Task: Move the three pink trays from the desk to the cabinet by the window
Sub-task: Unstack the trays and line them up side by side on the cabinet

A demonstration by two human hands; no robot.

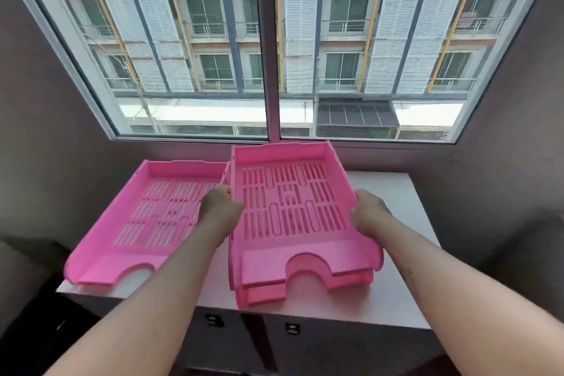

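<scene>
Pink tray [294,201] gripped between left hand [218,207] and right hand [370,214].

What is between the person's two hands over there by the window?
In the head view, a pink tray spans the gap: the left hand grips its left wall, the right hand its right wall. It sits on another pink tray on the cabinet.

Large window [268,46], dark walls [45,131], daylight, building [351,40] outside
</scene>
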